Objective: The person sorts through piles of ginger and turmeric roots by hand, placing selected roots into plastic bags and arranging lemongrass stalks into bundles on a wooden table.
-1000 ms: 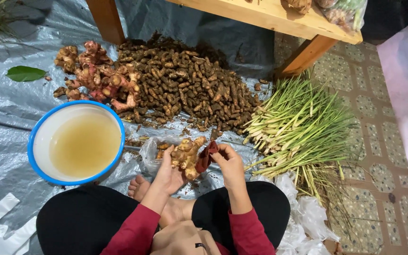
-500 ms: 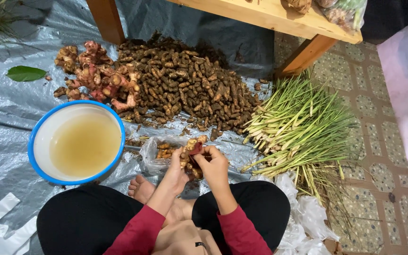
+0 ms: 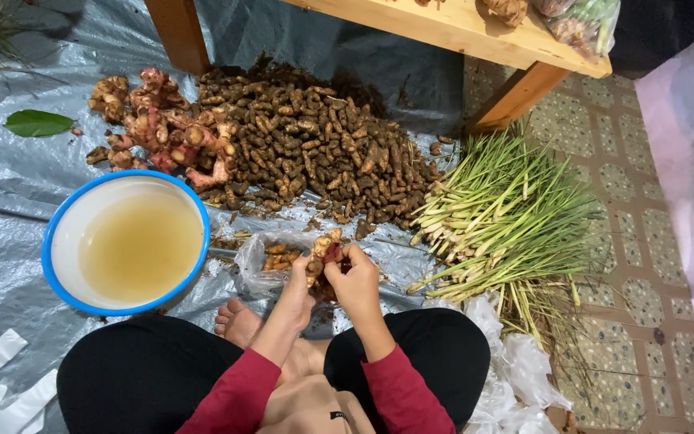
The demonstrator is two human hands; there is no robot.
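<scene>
Landmark: the blue-rimmed basin (image 3: 126,241) of yellowish water on the grey plastic sheet (image 3: 10,185). Beyond it lies the heap of brown rhizomes (image 3: 323,153); far to its right, the bundle of lemongrass stalks (image 3: 508,217). Just right of the basin, over a clear plastic bag (image 3: 263,269), the left hand (image 3: 299,281) and right hand (image 3: 355,277) both pinch one knobby root piece (image 3: 323,249). Its long axis runs roughly away from the person, tip pointing toward the heap. Risk: a wet, lumpy root may slip from the fingertips and drop beside the bag.

Bags, near and far

A clear plastic bag (image 3: 263,261) of roots lies just beside the hands; another clear bag (image 3: 580,24) sits far right on the wooden table (image 3: 443,28).
</scene>
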